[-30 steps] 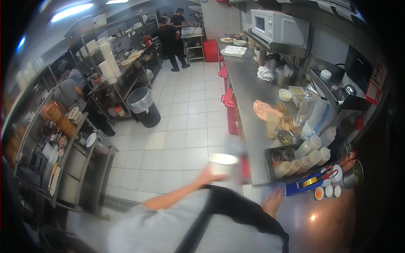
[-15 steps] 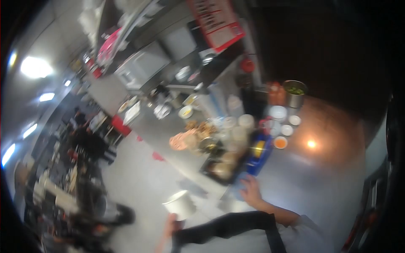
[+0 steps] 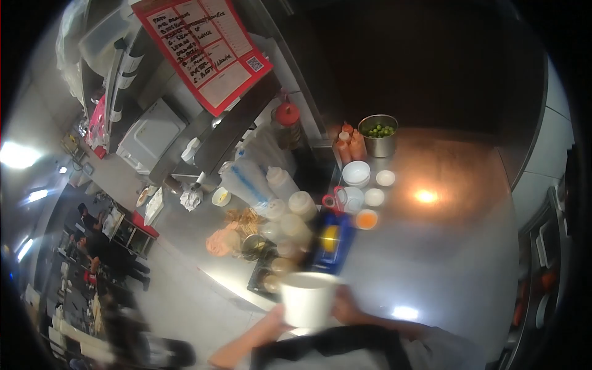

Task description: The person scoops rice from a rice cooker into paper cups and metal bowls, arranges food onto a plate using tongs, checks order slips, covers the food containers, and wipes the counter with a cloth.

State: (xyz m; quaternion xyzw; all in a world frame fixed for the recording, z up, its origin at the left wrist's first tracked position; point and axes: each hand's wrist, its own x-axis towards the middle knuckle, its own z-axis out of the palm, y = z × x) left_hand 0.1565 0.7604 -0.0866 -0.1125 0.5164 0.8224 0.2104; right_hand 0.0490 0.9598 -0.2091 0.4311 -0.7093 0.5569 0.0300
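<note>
A white paper cup [image 3: 306, 300] is held low in front of me, over the near edge of the steel counter [image 3: 431, 265]. My left hand [image 3: 273, 319] grips it from below and the left. My right hand [image 3: 346, 306] lies against the cup's right side; whether it grips the cup is hidden by the cup itself. Just beyond the cup stand a blue tape dispenser [image 3: 333, 242] and a tray of squeeze bottles [image 3: 290, 206].
Small white bowls [image 3: 357, 173], an orange sauce cup [image 3: 367, 219] and a steel pot of limes [image 3: 378, 134] stand further back. A red list board [image 3: 206, 49] hangs over a shelf, with a microwave [image 3: 150, 137] at left. People work down the aisle [image 3: 98, 243].
My head has swung right from the aisle toward the counter. The cup has come up and in front of me, and my right hand has left the blue cloth and moved to the cup.
</note>
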